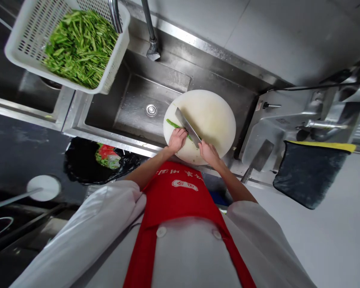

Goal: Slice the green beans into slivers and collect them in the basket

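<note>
On the round white cutting board (217,120) lies a long green chili pepper (172,123), partly covered by my left hand (177,140). The fingers of that hand are curled down and press the pepper against the board. My right hand (208,152) is closed around the handle of a cleaver (188,126). Its broad blade slants up and left across the board, right beside my left fingertips. A short bit of pepper shows past the blade; the cutting edge itself is hard to make out.
A white perforated basket (115,68) of sliced green peppers (82,48) stands at the upper left. Behind the board is a steel sink (138,96) with a faucet (153,50). A second cleaver (262,156) and a dark cloth (310,172) are right; a black-bagged bin (81,160) is lower left.
</note>
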The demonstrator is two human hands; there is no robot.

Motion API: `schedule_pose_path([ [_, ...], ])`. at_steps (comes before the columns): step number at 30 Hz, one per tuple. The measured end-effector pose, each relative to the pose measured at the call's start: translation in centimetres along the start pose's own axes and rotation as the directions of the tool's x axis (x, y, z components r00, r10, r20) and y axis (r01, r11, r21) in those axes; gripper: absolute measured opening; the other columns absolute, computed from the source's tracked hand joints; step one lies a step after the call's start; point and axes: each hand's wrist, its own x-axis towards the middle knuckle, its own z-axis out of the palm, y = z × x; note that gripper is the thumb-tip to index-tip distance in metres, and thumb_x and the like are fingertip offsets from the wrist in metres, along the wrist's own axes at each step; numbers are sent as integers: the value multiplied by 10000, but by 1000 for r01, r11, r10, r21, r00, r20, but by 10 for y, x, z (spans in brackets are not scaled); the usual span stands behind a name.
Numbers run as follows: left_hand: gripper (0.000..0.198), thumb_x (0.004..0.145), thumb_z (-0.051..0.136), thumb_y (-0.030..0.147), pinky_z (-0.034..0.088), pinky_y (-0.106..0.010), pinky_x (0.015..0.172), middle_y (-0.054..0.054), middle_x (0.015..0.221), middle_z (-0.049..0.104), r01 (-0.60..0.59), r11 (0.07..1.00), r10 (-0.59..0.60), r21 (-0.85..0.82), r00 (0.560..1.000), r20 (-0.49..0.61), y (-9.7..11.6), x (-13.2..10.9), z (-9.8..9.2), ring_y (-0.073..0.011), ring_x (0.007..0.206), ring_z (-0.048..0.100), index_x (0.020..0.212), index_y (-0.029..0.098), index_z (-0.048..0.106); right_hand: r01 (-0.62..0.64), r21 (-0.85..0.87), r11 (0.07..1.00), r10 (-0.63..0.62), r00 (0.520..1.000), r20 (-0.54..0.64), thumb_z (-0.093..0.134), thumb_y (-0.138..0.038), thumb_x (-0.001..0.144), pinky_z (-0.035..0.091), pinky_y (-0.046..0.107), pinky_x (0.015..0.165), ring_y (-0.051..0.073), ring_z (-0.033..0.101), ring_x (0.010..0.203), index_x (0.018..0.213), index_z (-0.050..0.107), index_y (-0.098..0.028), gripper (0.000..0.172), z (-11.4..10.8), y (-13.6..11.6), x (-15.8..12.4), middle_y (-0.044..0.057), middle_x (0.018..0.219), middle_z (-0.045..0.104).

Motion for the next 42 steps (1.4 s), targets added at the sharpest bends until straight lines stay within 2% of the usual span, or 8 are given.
schedule_pose_path([
  [6, 274, 1033, 382, 228, 454, -416, 894, -104, 1008, 614, 15, 1000, -15, -1, 1000, 12, 3, 0, -6, -247, 978, 522, 1010, 183, 652, 23, 20, 1000, -22, 1000, -5, 282, -321, 1089, 459, 294, 829, 255, 707, 950, 1219, 550, -114, 363, -1, -6, 11, 166, 1029, 733],
  [13, 312, 1043, 392, 302, 454, -439, 927, -108, 1013, 624, 32, 999, -32, 7, 999, -12, -24, 5, -25, -258, 1029, 518, 996, 195, 680, 29, 29, 999, -29, 1000, -5, 272, -351, 1092, 457, 293, 842, 260, 696, 1003, 1224, 569, -133, 391, -4, 2, 21, 160, 1064, 734],
  [18, 313, 1043, 379, 288, 454, -442, 949, -106, 1029, 629, 3, 1000, -3, -3, 1000, 14, -31, 4, -26, -256, 1036, 523, 1008, 192, 675, 6, -20, 1000, -6, 1000, -3, 233, -344, 1092, 469, 298, 829, 251, 704, 953, 1256, 546, -126, 415, -8, -23, 12, 170, 1032, 734],
  [22, 286, 1038, 384, 263, 448, -450, 976, -108, 1079, 626, 5, 999, -4, -35, 1000, 29, -32, 3, -23, -255, 1066, 517, 1045, 191, 660, 11, -9, 1000, -11, 1000, -3, 235, -330, 1093, 468, 299, 841, 256, 700, 987, 1249, 540, -127, 398, -13, -34, 20, 176, 1070, 727],
  [29, 279, 1037, 377, 227, 467, -423, 982, -103, 1078, 624, -1, 1000, 1, 18, 1000, 19, -29, 0, -21, -235, 1059, 517, 1028, 174, 651, 49, 43, 998, -48, 998, -33, 291, -288, 1088, 452, 282, 833, 251, 702, 1004, 1192, 575, -105, 353, -7, -30, 29, 178, 1074, 728],
  [36, 288, 1039, 419, 281, 492, -418, 926, -101, 1048, 616, 82, 996, -80, 33, 995, -65, -53, 4, -42, -231, 1040, 533, 978, 185, 683, 66, 124, 990, -58, 996, -72, 312, -321, 1080, 447, 280, 806, 244, 695, 1003, 1160, 616, -117, 374, 7, -16, 48, 164, 1078, 733],
  [39, 276, 1036, 427, 284, 489, -409, 930, -94, 1027, 611, 13, 1000, -13, -2, 1000, -24, -48, 3, -34, -228, 1023, 530, 999, 191, 685, 40, 114, 993, -35, 998, -50, 312, -344, 1080, 443, 270, 800, 236, 690, 1002, 1142, 621, -133, 379, 3, 1, 37, 146, 1080, 734],
  [42, 263, 1029, 434, 270, 483, -412, 940, -96, 1032, 599, 7, 1000, -7, -15, 1000, -16, -37, 0, -23, -232, 1037, 526, 984, 194, 681, -18, 40, 999, 20, 998, -56, 283, -339, 1084, 447, 284, 815, 239, 698, 957, 1137, 620, -139, 396, 4, 2, 15, 142, 1020, 739],
])
